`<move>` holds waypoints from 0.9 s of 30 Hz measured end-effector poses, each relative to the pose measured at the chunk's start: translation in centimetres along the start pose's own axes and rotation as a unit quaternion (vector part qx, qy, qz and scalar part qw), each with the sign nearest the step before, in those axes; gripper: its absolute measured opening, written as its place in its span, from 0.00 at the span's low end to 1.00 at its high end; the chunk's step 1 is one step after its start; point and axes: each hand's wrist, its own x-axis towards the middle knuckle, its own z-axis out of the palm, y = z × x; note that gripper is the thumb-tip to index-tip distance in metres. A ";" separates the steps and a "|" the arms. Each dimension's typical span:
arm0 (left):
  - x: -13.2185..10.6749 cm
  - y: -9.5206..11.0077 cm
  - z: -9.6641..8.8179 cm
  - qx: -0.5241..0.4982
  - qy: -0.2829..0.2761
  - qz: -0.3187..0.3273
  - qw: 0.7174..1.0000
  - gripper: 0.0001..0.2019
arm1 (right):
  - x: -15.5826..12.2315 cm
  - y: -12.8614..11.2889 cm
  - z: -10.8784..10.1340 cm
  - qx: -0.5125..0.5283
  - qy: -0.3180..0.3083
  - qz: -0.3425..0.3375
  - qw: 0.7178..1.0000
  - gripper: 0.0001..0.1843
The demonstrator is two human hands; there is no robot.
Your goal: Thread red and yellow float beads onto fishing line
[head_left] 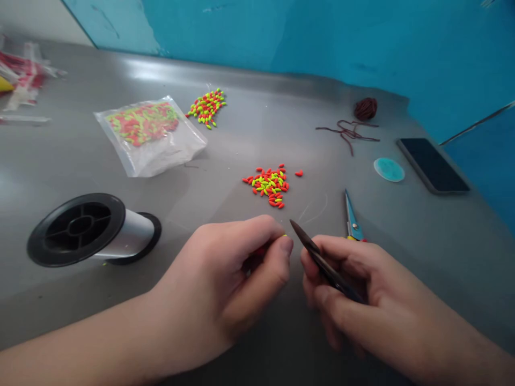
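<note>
My left hand [217, 279] is pinching a small bead [284, 235] tightly between thumb and fingertips, with only its yellow end showing; I can't tell if the red deeper in the grip belongs to it. My right hand [346, 284] is closed around a dark pointed tool [317, 257], and its tip is sitting near the bead without touching it. Just past my right hand, scissors [352, 220] are lying on the grey table [241, 134], while a spool [90, 230] is resting on its side to my left. Ahead, a bead pile [269, 185] is spread out. Farther off, I'm seeing a plastic bag [148, 136], a second pile [207, 107], dark cord [348, 131], a teal disc [388, 169] and a phone [432, 165].
</note>
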 end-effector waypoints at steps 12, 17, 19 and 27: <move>0.1 -0.4 -0.3 0.117 0.047 0.057 0.990 0.14 | -0.1 0.8 -0.7 -0.015 0.006 0.002 1.000 0.05; 0.3 -0.6 -0.1 0.145 0.057 0.070 0.985 0.14 | -0.1 0.5 -0.9 -0.020 0.010 0.004 1.000 0.05; 0.2 -0.7 0.0 0.159 0.063 0.075 0.982 0.15 | -0.1 0.3 -1.0 -0.015 0.009 0.005 1.000 0.05; 0.0 -1.1 0.0 0.181 0.052 0.079 0.979 0.14 | 0.0 0.1 -1.0 -0.003 0.010 0.021 1.000 0.06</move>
